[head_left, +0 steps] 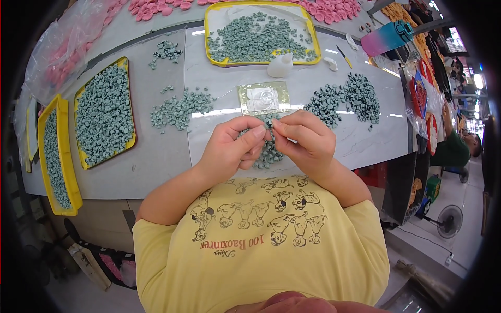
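My left hand [232, 143] and my right hand [308, 141] meet at the fingertips above the near middle of the table. Both are closed in a pinch on a small green piece [270, 125], mostly hidden by the fingers. Below and between them lies a heap of similar green pieces [269, 155], partly covered by the hands. Just beyond my fingertips is a flat yellowish square pad [283, 89] bearing a white crumpled patch [261, 99]. A white squeeze bottle [280, 65] stands behind it, beside the far tray.
Yellow-rimmed trays of green pieces stand at the back [224, 64] and left [133, 133], with a yellow bin [73, 193] farther left. Loose piles lie left [182, 109] and right [326, 104]. A knife [345, 57] and a pink-blue bottle [383, 39] are back right.
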A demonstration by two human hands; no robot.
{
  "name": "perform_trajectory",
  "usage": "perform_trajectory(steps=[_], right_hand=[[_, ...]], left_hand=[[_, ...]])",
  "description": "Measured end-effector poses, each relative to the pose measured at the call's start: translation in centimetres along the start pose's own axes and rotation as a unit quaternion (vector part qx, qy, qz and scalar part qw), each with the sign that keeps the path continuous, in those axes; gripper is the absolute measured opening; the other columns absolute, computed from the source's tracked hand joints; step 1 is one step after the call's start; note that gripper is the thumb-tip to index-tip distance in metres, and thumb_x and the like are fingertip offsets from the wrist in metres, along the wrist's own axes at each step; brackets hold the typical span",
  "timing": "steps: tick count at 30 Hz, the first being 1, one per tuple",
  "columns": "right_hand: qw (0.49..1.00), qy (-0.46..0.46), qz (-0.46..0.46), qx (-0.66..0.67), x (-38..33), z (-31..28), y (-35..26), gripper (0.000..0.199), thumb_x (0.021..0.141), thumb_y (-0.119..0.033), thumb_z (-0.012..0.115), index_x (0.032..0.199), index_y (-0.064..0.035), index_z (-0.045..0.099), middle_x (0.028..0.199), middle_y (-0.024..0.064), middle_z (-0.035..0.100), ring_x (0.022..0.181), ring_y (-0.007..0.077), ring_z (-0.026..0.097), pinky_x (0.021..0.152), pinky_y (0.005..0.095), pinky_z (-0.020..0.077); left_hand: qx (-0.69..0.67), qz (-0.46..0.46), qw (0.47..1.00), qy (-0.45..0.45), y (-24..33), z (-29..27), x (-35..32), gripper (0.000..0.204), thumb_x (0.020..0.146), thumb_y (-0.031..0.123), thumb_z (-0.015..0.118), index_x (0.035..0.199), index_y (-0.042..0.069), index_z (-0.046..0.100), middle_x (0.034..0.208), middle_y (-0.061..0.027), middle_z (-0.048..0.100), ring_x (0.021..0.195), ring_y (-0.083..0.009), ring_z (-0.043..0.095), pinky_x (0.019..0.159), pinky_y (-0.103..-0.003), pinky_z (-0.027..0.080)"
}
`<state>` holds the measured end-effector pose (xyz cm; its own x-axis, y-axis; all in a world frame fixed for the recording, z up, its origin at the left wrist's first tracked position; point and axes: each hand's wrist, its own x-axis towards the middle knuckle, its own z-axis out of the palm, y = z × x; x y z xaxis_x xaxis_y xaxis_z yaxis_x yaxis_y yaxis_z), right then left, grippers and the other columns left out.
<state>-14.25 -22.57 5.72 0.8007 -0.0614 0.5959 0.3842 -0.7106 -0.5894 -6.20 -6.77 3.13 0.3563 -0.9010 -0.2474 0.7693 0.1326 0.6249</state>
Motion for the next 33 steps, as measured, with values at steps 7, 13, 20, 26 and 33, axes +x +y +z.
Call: perform_trajectory(steps=[7,13,20,26,33], right_hand=[[0.997,-0.032,-0.070,-0.004,0.4,-0.6,0.0,0.022,0.060,0.009,0.069,0.078,0.0029,0.061,0.075,0.0100,0.059,0.059,0.0196,0.056,0.051,0.0270,0.0438],[0.998,-0.048,-0.035,0.027,0.0,-1.3,0.2,0.022,0.061,0.010,0.069,0.080,0.0020,0.062,0.076,0.0098,0.062,0.064,0.0196,0.059,0.054,0.0262,0.0470],[0.998,-0.031,0.031,0.038,-0.5,-0.4,0.1,0.025,0.061,0.010,0.068,0.084,0.0007,0.065,0.079,0.0105,0.063,0.068,0.0177,0.061,0.056,0.0255,0.0497],[0.998,-0.023,0.035,0.052,-0.7,0.9,0.6,0.023,0.060,0.010,0.068,0.081,0.0012,0.064,0.078,0.0101,0.063,0.066,0.0168,0.061,0.055,0.0243,0.0486],[0.998,-0.012,0.031,0.045,-0.9,1.6,1.0,0.021,0.060,0.009,0.068,0.078,0.0007,0.063,0.076,0.0096,0.063,0.065,0.0168,0.060,0.054,0.0240,0.0479]], left_hand=[[0.026,0.009,1.000,-0.008,0.3,0.3,-0.5,0.015,0.091,0.015,0.050,0.086,0.001,0.053,0.059,-0.0008,0.042,0.048,-0.0059,0.032,0.039,-0.021,0.023],[0.077,0.008,0.997,0.007,0.3,1.1,-0.5,0.016,0.091,0.017,0.050,0.085,0.002,0.054,0.058,0.0018,0.042,0.046,-0.0040,0.032,0.040,-0.020,0.024],[0.075,0.003,0.997,0.035,0.4,0.9,-0.4,0.015,0.091,0.015,0.049,0.083,0.002,0.052,0.057,0.0011,0.040,0.045,-0.0046,0.030,0.039,-0.021,0.023],[0.090,0.001,0.995,0.046,0.3,0.2,-0.5,0.014,0.091,0.013,0.048,0.083,0.002,0.051,0.056,0.0008,0.039,0.045,-0.0050,0.028,0.038,-0.021,0.022],[0.076,-0.011,0.995,0.062,0.4,-0.1,-0.4,0.014,0.090,0.014,0.049,0.083,0.002,0.051,0.056,0.0011,0.040,0.045,-0.0046,0.028,0.038,-0.021,0.021]])
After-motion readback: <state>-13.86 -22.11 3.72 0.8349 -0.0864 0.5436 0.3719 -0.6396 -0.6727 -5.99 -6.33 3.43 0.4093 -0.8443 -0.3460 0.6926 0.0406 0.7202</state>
